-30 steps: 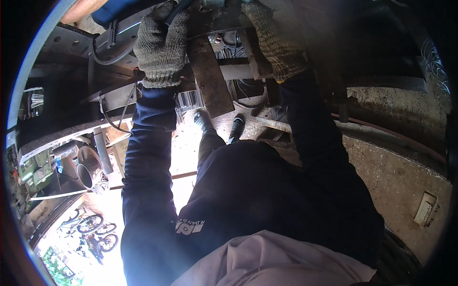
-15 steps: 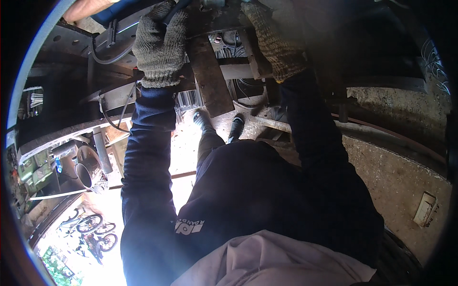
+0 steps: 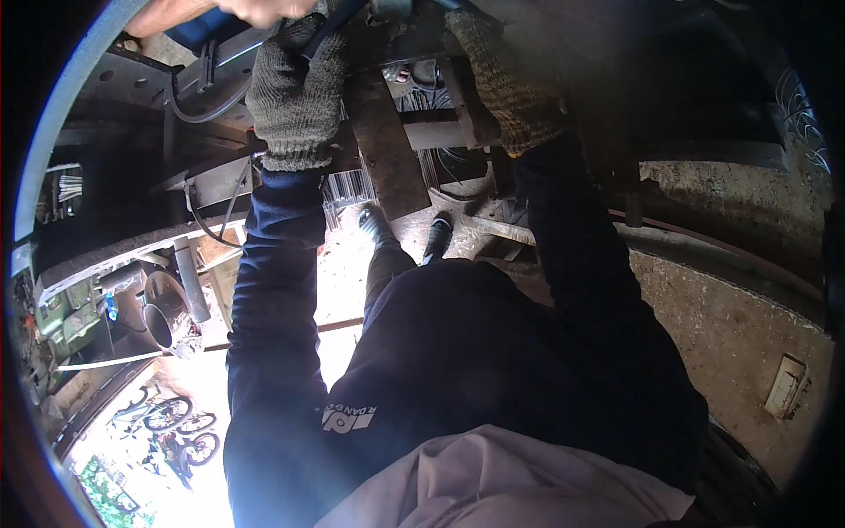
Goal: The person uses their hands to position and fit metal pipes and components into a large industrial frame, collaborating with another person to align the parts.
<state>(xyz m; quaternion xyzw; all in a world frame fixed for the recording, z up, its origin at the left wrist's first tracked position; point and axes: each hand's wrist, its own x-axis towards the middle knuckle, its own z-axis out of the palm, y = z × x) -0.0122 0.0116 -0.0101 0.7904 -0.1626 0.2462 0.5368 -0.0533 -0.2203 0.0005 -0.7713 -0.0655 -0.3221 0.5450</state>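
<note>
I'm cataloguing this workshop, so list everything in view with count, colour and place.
Tube: one, dark blue, top centre
Planks: two, brown, upper centre
Rods: many, silver, upper centre
Cables: at least two, grey, left
Wide pipe: one, grey-brown, left
Bicycles: count unclear, dark, lower left
Wall box: one, cream, right
Wires: several, silver, upper right
Co-worker's hand: one, bare, top left
Cloth: one, pinkish, bottom
Sweater: one, navy, centre
Legs: two, dark, centre
Left hand: one, grey-brown glove, on tube
Right hand: one, brown glove, top

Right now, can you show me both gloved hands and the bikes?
Left gloved hand (image 3: 297,104): head view, glove's middle.
Right gloved hand (image 3: 512,88): head view, glove's middle.
Bikes (image 3: 170,414): head view, a spoked wheel.
</note>
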